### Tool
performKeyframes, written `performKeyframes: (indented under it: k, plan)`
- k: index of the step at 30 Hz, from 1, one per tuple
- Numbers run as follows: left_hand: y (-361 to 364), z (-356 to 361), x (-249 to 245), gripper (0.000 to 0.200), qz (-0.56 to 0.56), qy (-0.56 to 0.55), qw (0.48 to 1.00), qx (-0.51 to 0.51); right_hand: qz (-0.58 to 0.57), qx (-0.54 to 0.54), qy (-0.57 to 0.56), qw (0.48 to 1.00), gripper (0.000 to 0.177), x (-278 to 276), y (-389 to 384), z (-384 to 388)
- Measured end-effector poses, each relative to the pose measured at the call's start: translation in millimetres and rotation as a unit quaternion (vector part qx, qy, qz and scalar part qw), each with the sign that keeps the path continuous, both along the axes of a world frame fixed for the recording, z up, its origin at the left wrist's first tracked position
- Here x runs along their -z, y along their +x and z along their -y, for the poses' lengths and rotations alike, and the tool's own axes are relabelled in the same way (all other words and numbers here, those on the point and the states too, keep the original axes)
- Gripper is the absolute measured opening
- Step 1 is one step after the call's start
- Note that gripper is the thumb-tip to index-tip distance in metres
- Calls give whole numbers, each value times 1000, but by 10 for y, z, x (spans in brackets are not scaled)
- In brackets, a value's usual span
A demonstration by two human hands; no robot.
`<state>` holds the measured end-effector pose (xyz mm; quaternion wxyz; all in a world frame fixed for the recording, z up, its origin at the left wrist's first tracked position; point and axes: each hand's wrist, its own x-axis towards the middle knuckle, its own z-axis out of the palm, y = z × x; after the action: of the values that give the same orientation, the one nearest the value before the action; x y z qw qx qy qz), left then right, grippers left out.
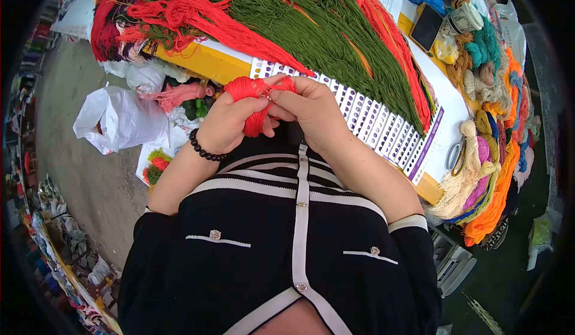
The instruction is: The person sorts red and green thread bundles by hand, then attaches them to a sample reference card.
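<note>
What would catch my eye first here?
Most likely the red skein, gripped between the left hand and the right hand in the middle of the view. Just beyond it, green yarn and red strands spread over a white grid board. Down the right edge lie many-coloured bundles.

I wear a black knit top with white stripes, a white placket, small silvery buttons and white-cuffed sleeves. A black bead bracelet circles the wrist of my left hand.
</note>
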<state>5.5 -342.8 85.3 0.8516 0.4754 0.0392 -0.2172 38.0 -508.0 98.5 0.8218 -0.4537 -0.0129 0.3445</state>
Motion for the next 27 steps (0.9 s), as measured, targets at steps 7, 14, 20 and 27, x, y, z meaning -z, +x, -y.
performKeyframes:
  k: [7,14,20,27]
  plan:
    - [-29,-24,-107,39,51,20,996,-68,-54,59,97,992,13,17,80,68]
    - [-62,-2128,37,52,103,-206,933,-276,181,315,-221,905,13,-779,98,1543]
    - [-153,-3289,102,46,59,136,822,-549,87,477,-223,846,6,-393,355,3467]
    - [-222,-2964,107,40,20,269,805,-528,144,527,-414,728,13,-278,364,4023]
